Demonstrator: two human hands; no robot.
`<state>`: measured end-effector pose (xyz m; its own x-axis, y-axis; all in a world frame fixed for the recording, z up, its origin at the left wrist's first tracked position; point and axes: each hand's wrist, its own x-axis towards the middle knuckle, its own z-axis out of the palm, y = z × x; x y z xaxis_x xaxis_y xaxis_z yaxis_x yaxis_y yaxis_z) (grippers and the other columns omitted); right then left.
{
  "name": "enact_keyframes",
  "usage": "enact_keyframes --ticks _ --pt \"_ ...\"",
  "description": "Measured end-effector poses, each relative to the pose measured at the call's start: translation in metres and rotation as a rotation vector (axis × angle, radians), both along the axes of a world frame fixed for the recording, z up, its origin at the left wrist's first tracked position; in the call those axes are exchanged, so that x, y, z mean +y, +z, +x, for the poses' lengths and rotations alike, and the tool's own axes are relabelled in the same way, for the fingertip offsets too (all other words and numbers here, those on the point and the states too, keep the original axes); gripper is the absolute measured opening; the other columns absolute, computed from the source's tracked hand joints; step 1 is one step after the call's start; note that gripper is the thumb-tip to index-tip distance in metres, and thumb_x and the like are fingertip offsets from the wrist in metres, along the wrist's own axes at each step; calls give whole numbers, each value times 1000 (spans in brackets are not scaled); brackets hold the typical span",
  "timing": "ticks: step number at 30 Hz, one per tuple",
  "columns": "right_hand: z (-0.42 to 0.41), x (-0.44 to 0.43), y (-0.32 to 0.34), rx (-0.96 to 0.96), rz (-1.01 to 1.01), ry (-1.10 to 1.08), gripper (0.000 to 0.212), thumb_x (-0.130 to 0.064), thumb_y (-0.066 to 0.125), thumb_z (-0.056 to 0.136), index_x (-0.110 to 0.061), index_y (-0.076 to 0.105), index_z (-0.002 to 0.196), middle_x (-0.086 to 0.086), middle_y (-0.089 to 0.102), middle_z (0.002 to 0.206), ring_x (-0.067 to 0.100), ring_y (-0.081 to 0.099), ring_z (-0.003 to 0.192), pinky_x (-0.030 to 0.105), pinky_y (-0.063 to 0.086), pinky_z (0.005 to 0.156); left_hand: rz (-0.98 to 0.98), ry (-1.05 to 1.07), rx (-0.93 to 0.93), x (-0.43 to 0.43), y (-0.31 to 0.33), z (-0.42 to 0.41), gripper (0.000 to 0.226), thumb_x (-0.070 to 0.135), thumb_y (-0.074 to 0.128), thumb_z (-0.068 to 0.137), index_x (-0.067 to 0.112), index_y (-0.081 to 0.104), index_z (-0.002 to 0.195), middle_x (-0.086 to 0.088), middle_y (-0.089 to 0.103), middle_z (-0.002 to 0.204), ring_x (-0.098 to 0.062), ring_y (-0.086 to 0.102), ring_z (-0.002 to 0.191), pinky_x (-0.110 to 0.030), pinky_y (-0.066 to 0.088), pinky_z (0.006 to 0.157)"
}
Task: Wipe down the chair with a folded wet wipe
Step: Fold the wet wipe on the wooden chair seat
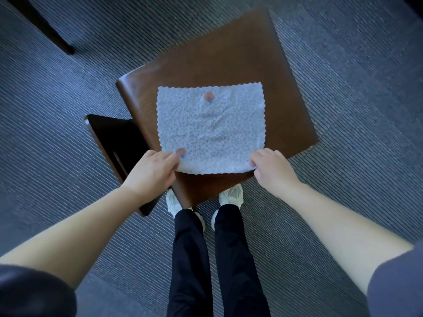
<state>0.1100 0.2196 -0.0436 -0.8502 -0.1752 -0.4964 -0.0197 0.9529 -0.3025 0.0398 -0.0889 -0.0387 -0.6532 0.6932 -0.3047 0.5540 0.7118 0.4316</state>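
A brown wooden chair [229, 60] stands below me, its seat facing up and its dark backrest to the left. A white wet wipe [210, 126] with scalloped edges and small red-blue marks lies spread flat on the seat. My left hand [153, 170] pinches the wipe's near left corner. My right hand [272, 168] pinches the near right corner. The near edge of the wipe is lifted slightly off the seat between the two hands.
Grey striped carpet [343, 65] surrounds the chair. A dark furniture leg [45, 28] stands at the upper left. My legs in black trousers and white shoes [231, 195] are right against the seat's near corner.
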Motion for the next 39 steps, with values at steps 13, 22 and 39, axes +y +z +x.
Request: enact_keyframes --ticks 13,22,39 --pt "-98 13 12 -6 -368 -690 3 -24 57 93 -23 58 95 -14 52 72 4 42 53 14 35 52 229 1036 -371 42 -3 -84 17 28 59 93 11 61 89 4 57 76 -9 49 68 -23 42 62" --pt "-122 7 -13 96 -246 -772 13 -31 48 98 -22 57 99 -5 50 61 11 45 54 29 38 51 149 1053 -312 48 -17 -108 37 37 45 101 3 55 89 5 49 73 -12 44 71 -26 35 62" --pt "-135 -5 -11 145 133 -731 18 -36 44 100 -20 46 109 -3 57 86 17 53 70 30 40 61 -73 1184 -147 62 -15 -118 32 49 45 99 18 51 99 3 56 91 -18 49 83 -32 35 70"
